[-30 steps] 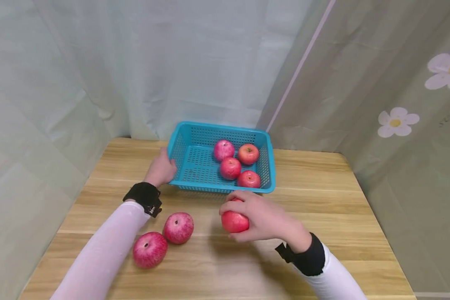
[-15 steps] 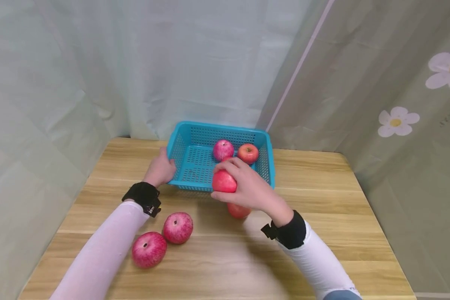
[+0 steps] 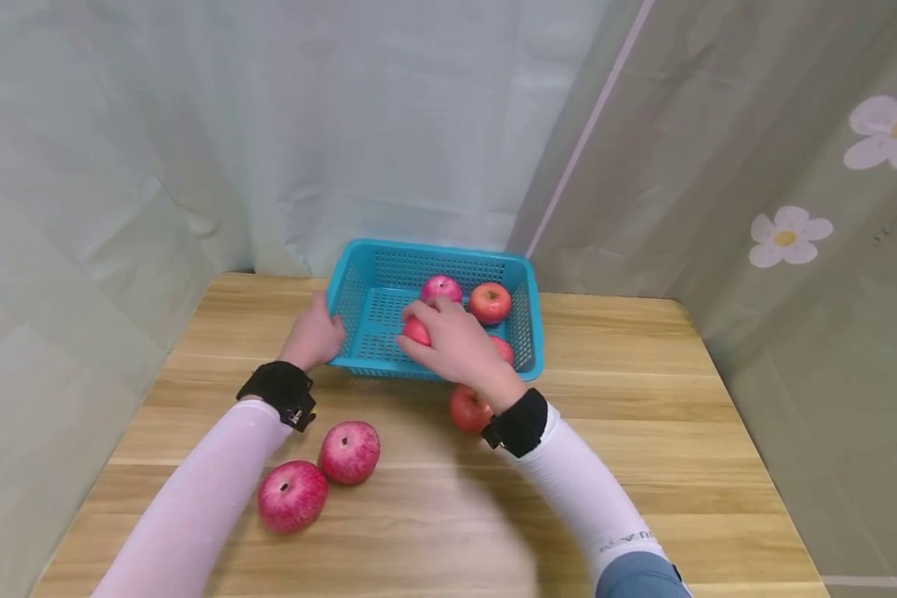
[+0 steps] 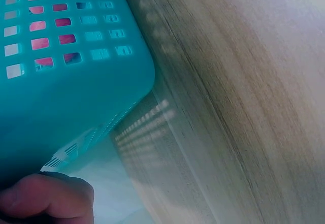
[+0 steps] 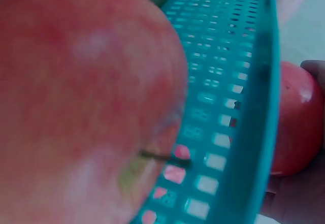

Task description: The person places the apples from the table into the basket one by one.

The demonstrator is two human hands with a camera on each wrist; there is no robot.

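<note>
My left hand [image 3: 313,334] grips the left end of a blue plastic basket [image 3: 437,247]; in the left wrist view a curled finger [image 4: 53,196] shows at its rim. Over the inside of the basket, my right hand [image 3: 456,342] holds a red apple [image 3: 416,330] between thumb and fingers. The right wrist view shows this held apple [image 5: 298,120] beyond the basket's wall. Behind and beside the hand lie a pink apple [image 3: 441,287], a red apple [image 3: 490,303] and another partly covered apple [image 3: 503,350]. The hand hides part of the basket floor.
Under my right wrist, a red apple [image 3: 467,409] sits on the wooden table [image 3: 643,432] in front of the basket. Two streaked pink apples, one nearer the basket [image 3: 350,452] and one nearer me [image 3: 293,497], lie beside my left forearm. Curtains [image 3: 419,124] hang behind the table.
My right hand has carried the apple from in front of the basket, up over its front rim and inside. The left hand stays on the basket.
</note>
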